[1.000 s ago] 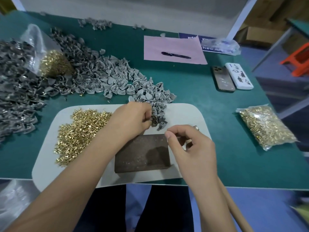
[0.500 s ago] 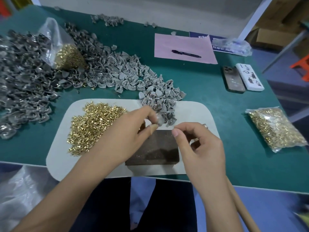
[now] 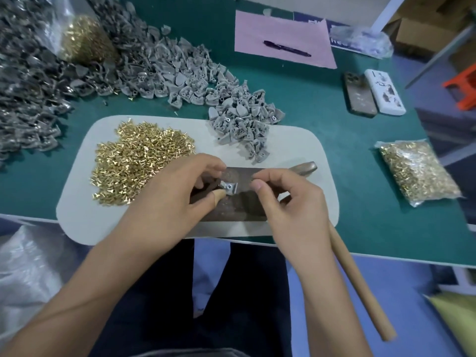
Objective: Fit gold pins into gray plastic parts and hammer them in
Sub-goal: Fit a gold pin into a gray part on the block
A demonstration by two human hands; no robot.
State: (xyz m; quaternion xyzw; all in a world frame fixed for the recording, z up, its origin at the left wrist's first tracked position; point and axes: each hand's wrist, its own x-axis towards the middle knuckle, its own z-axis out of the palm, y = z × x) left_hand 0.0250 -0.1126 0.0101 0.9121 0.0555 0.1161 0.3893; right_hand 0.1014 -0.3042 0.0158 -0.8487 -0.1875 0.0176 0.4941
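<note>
Gray plastic part (image 3: 228, 188): small moulded piece with round sockets on its face, held just above the dark block, near the bench's front edge.
Left hand (image 3: 177, 199): fingers curled, thumb and forefinger pinching the part by its left end.
Right hand (image 3: 288, 199): fingers bent, thumb and forefinger tips pressed together just right of the part; whether a pin sits between them cannot be told.
Block (image 3: 231, 210): flat, dark brown, speckled and worn, lying on the mat under both hands.
Mat (image 3: 77, 210): pale, smooth, rounded corners, overhanging the bench's front edge.
Gold pins (image 3: 139, 161): loose shiny heap of short headed pins on the mat's left half.
Gray parts (image 3: 239, 119): small pile at the mat's far edge; larger heaps reach toward the bench's far left corner.
Hammer (image 3: 358, 284): dull metal head on the mat behind the right hand, round pale wooden handle running off the front edge.
Writing: none legible.
Bench (image 3: 360, 202): green surface.
</note>
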